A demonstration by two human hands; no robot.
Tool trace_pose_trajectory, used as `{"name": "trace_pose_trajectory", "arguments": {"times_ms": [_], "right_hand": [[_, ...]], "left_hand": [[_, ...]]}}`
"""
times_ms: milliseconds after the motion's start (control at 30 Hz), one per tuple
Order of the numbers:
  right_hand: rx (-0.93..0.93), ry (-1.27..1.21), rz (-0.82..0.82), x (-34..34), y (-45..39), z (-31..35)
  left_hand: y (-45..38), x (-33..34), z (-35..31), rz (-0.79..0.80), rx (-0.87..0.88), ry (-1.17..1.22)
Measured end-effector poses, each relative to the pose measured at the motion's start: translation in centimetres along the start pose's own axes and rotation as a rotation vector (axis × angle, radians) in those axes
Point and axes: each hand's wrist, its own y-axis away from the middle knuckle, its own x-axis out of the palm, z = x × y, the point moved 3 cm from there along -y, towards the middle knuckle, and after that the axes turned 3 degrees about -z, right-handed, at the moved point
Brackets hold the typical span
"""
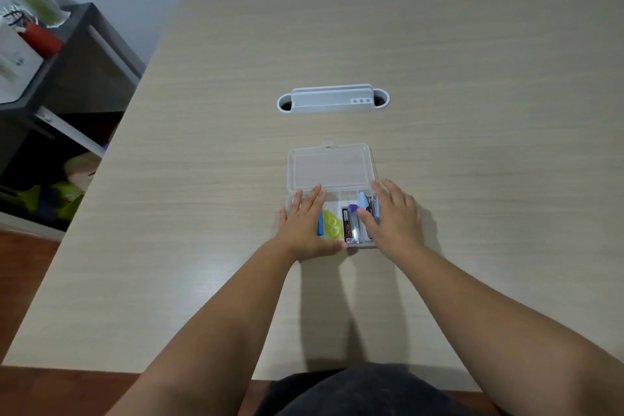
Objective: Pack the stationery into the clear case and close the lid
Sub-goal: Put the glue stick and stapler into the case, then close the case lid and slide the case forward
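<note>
The clear case [339, 196] lies in the middle of the table with its lid [331, 167] swung open and lying flat on the far side. Inside the tray I see a yellow-green piece [331, 226], a blue eraser-like piece [320, 224], a black lead tube [345, 223], a purple-capped tube [353, 219] and a light blue item [363, 201]. My left hand [305, 223] rests flat over the case's left end, fingers spread. My right hand [393, 218] lies over the right end, fingers spread, covering part of the contents.
A white cable-port cover [332, 99] is set into the table beyond the case. The table's left edge [111, 142] drops off to a dark shelf unit [67, 78] holding a red cup and clutter. The wall runs along the back.
</note>
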Motion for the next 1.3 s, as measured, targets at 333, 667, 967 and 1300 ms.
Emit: {"name": "trace_pose_trajectory", "arguments": {"times_ms": [333, 667, 967, 1300], "right_hand": [[-0.122, 0.227, 0.243, 2.4, 0.8, -0.5], [0.301, -0.373, 0.092, 2.4, -1.6, -3.1], [0.495, -0.737, 0.172, 0.6, -2.8, -3.0], [0.692, -0.884, 0.347, -0.1, -2.9, -2.7]], "left_hand": [[0.3, -0.4, -0.1, -0.031, 0.032, -0.01], [-3.3, -2.2, 3.7, -0.193, -0.668, 1.347], [-1.3, -4.7, 1.9, -0.349, -0.6, 1.746], [0.3, -4.3, 1.8, -0.32, -0.155, 0.496]]}}
